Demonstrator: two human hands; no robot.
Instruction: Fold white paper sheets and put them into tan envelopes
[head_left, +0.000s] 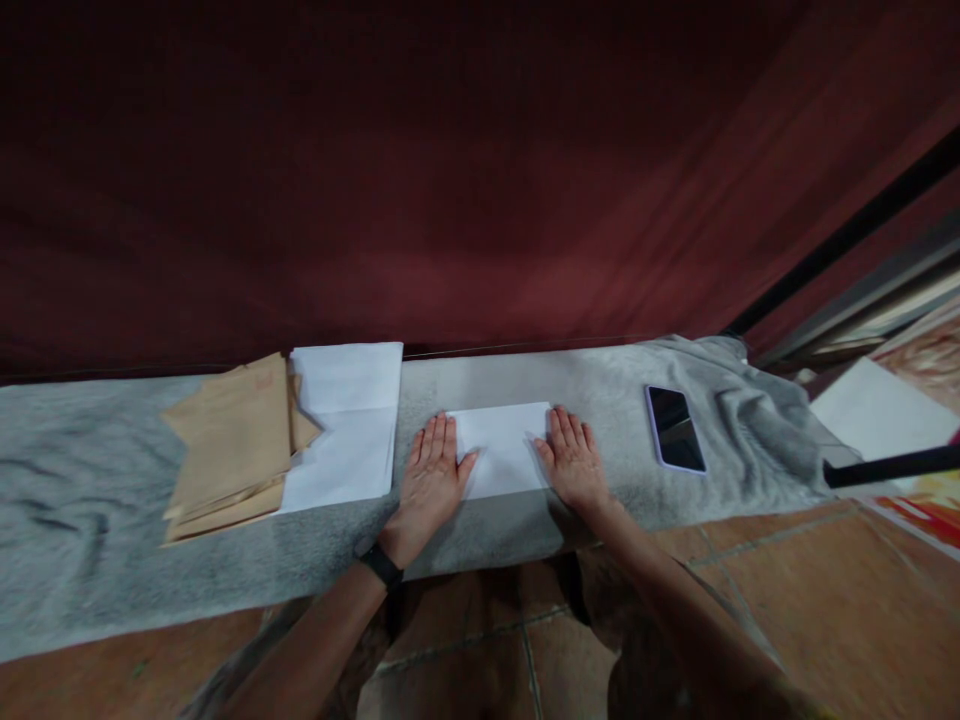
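Note:
A folded white sheet of paper [504, 445] lies on the grey cloth [90, 500] in front of me. My left hand [431, 478] rests flat on the cloth at the paper's left edge, fingers stretched out, thumb touching the sheet. My right hand [574, 460] lies flat at the paper's right edge, fingers together and extended, thumb on the sheet. Neither hand holds anything. A black band sits on my left wrist.
A stack of brown envelopes [229, 445] lies to the left, overlapping white sheets [349, 425]. A phone [675, 428] lies face up on the right. A dark red curtain [450, 170] hangs behind. Tiled floor [825, 590] is below, another white sheet [877, 410] far right.

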